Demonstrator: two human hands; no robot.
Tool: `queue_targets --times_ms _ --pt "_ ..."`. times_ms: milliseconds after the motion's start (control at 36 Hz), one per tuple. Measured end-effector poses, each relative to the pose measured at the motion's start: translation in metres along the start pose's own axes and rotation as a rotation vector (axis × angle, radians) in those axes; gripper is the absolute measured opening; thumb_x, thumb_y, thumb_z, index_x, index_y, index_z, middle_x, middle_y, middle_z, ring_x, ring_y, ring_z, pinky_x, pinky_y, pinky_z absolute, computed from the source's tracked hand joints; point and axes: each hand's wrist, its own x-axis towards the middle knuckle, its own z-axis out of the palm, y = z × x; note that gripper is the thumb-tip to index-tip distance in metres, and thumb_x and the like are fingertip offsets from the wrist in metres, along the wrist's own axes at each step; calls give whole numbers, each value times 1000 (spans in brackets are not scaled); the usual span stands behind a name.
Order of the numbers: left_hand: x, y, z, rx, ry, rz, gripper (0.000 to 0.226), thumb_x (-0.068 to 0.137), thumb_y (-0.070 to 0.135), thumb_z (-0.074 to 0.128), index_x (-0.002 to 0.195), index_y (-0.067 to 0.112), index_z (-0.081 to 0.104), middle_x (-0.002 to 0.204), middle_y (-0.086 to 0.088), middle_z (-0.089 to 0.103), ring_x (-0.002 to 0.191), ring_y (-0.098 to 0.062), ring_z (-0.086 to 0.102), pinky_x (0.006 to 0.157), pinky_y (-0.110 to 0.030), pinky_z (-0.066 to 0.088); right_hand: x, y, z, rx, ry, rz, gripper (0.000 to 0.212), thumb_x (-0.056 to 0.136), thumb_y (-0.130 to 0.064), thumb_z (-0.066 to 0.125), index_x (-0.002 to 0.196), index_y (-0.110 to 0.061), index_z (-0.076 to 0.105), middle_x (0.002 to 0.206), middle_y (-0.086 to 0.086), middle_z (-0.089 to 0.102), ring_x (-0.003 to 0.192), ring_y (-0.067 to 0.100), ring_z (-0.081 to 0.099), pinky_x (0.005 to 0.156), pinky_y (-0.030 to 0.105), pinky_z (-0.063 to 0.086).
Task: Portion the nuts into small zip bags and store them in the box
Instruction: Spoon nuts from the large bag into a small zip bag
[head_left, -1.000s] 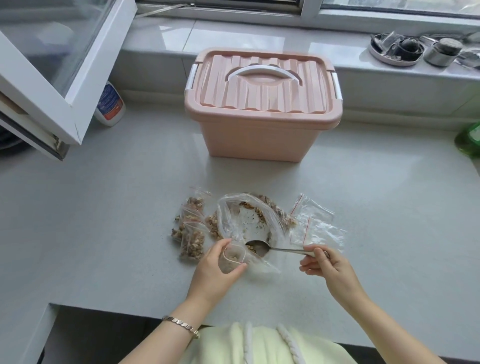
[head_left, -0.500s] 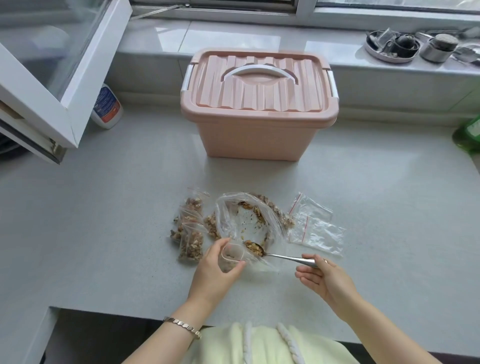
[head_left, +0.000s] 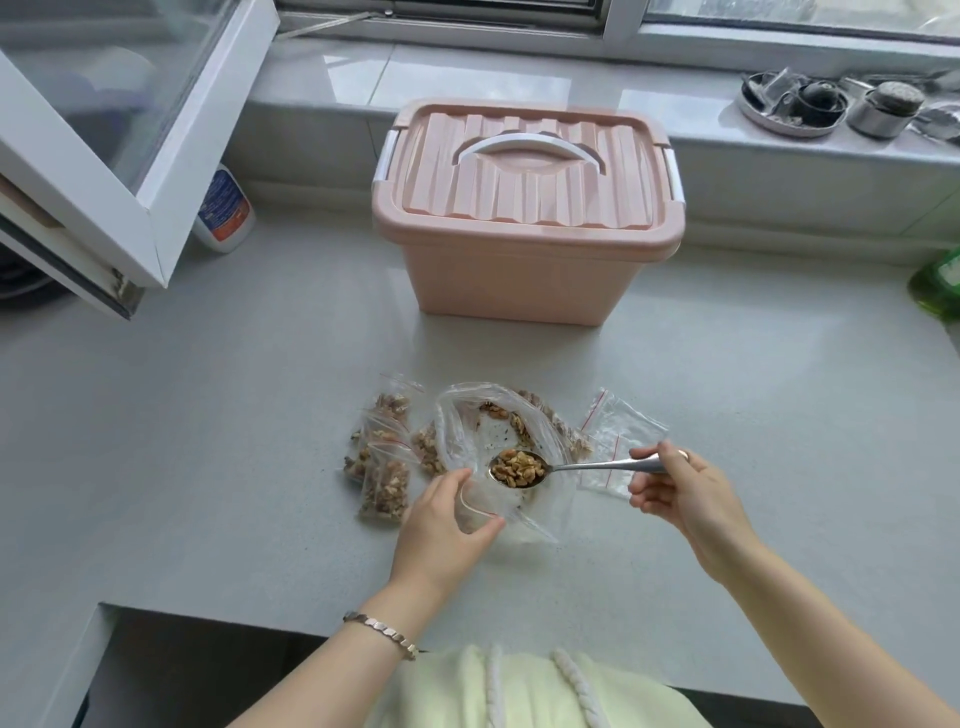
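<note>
My right hand (head_left: 680, 491) grips the handle of a metal spoon (head_left: 587, 466) whose bowl is heaped with walnut pieces (head_left: 518, 467). The spoon hovers over a large clear bag (head_left: 467, 426) of nuts lying open on the counter. My left hand (head_left: 441, 519) holds a small zip bag (head_left: 480, 506) open just below and left of the spoon's bowl. Several filled small bags (head_left: 384, 462) lie to the left. Empty small zip bags (head_left: 615, 441) lie to the right, under the spoon handle. The pink storage box (head_left: 524, 218) stands behind with its lid shut.
A grey counter (head_left: 208, 441) with its front edge close to my body. An open window sash (head_left: 104, 130) juts in at upper left, a white bottle (head_left: 223, 210) beneath it. Metal containers (head_left: 831, 106) sit on the sill, a green bottle (head_left: 940, 283) at the right edge.
The spoon dipped into the large bag and came out loaded with nuts. It now hangs raised beside the small bag's mouth. My left hand kept holding the small bag.
</note>
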Motion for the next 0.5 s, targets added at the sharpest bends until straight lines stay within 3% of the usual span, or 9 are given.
queue_targets --times_ms 361,500 --pt "2 1 1 50 -18 39 61 78 36 69 132 23 43 133 8 48 124 -11 41 105 -26 31 10 -33 36 -364 -143 -176 33 100 -19 35 80 -6 58 50 3 56 38 9 49 41 17 39" --pt "2 0 2 61 -13 36 63 77 38 70 132 22 43 131 8 49 123 -12 43 105 -28 31 -3 -40 55 -647 -199 -349 29 97 -24 40 81 -14 62 55 -3 58 48 11 53 54 26 45"
